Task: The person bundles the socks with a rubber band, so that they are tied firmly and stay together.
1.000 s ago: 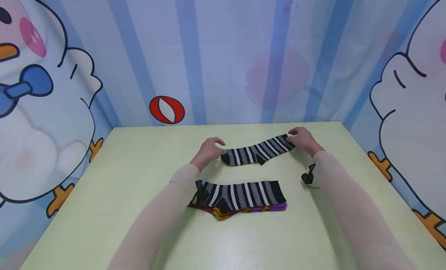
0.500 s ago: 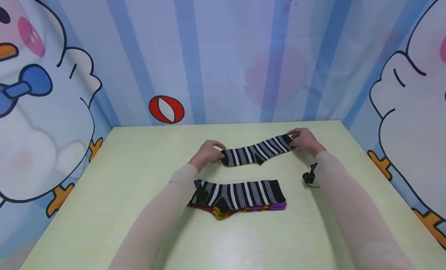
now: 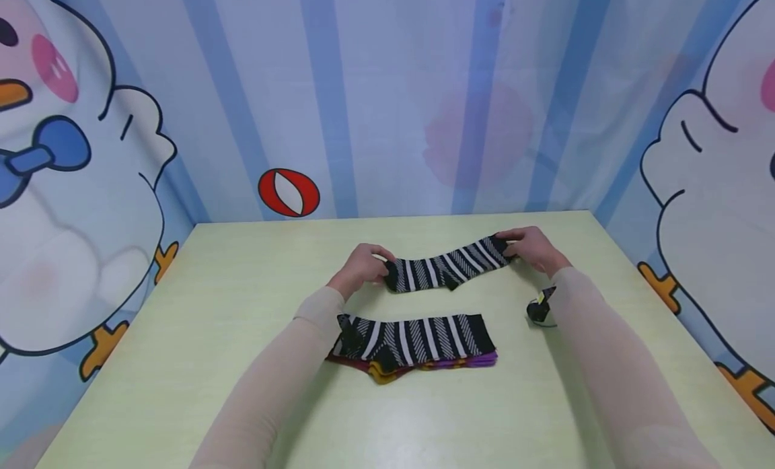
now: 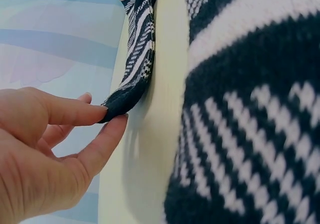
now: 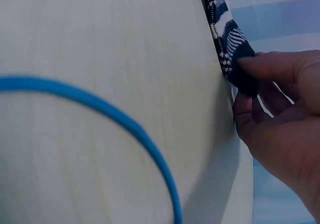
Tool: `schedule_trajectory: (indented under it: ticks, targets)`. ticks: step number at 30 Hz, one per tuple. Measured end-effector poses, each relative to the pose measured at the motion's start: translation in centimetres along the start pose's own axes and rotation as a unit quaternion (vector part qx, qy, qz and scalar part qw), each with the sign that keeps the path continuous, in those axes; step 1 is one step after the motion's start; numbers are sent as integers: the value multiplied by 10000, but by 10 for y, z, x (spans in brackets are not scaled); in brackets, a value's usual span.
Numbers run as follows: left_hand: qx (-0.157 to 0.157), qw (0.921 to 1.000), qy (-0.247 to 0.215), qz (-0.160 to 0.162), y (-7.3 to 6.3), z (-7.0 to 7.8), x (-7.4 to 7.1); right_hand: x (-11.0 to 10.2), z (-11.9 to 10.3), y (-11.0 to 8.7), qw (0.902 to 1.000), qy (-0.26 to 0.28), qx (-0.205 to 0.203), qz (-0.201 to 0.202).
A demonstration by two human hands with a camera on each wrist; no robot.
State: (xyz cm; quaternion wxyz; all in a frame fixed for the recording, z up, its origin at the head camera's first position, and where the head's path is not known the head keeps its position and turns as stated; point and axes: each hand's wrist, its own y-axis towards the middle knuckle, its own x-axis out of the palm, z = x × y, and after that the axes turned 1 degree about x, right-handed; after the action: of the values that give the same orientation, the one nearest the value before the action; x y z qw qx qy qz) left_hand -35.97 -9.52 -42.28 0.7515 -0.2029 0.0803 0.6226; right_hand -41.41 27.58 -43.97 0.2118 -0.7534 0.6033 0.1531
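Here, the left hand [image 3: 362,267] pinches the toe of a striped sock [image 3: 448,264] and the right hand [image 3: 533,248] pinches its cuff, towards the counter's [image 3: 254,287] back, beyond a sock pile [image 3: 418,341] showing maroon, mustard and purple beneath its striped top.

An indoor booth-like corner with a children's-playroom look, shown by its printed walls: a blue striped backdrop [image 3: 393,99] bearing a red-and-white ball [image 3: 305,193], and 2 large cartoon birds [image 3: 79,267], 1 at each side, enclosing a pale table [image 3: 157,361] on 3 sides; the wider building cannot be told
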Motion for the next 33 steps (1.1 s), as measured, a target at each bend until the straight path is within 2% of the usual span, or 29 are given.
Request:
schedule_trajectory:
  ticks: [5, 9, 18, 23, 28, 33]
  targets:
    - [25, 10000, 85, 31, 1, 1, -1, -1, 3, 6, 9988, 103, -41, 484]
    - [81, 9999, 147, 29, 0, 1, -1, 2, 0, 6, 9971, 318, 14, 696]
    - [184, 9998, 87, 79, -1, 0, -1, 4, 1, 2, 9942, 843, 11, 664]
    - [203, 9996, -93, 166, -1, -1, 0, 4, 6, 0, 9947, 920, 68, 460]
    - [310, 9991, -69, 277, -1, -3, 0, 4, 7, -3, 9947, 958, 16, 378]
    - [373, 9990, -56, 253, -4, -4, -5, 4, 4, -6, 9896, 1404, 9, 315]
